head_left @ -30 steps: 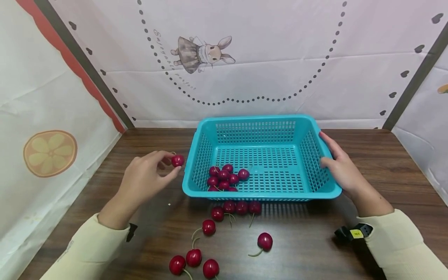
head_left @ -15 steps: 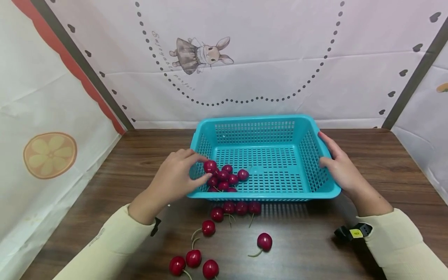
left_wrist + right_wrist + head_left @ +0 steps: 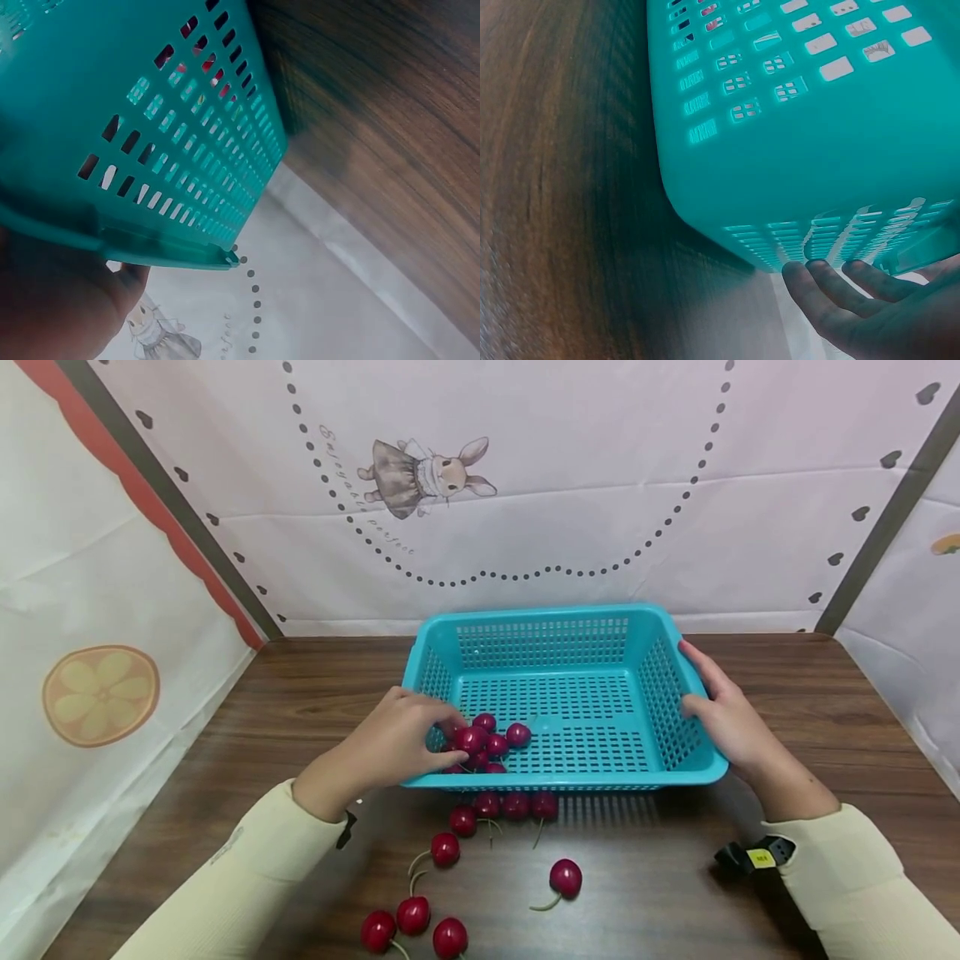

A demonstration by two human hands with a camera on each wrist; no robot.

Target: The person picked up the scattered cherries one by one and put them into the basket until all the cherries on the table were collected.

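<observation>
Over the left end of a turquoise plastic basket (image 3: 551, 778), my left hand (image 3: 393, 735) reaches in and pinches a dark red cherry (image 3: 470, 740) between thumb and fingers. That cherry is right above a small cluster of cherries, partly covered by the hand; one cherry (image 3: 517, 735) lies at the cluster's right. In the left wrist view the hand (image 3: 60, 307) bends over the basket's rim, its fingertips hidden. My right hand (image 3: 735, 722) grips the basket's right side, thumb inside the rim. The right wrist view has its fingers (image 3: 832, 292) against the outer wall.
Several stemmed cherries lie on the brown wood table (image 3: 637, 877) before the basket: a row along its front edge, a lone cherry (image 3: 566, 878) and a group (image 3: 413, 915) at the front left. A pale printed cloth (image 3: 570, 485) stands behind the table.
My left hand has carried the cherry rightward from outside the basket, over its left rim, and down to the cluster inside. The right hand stays on the basket.
</observation>
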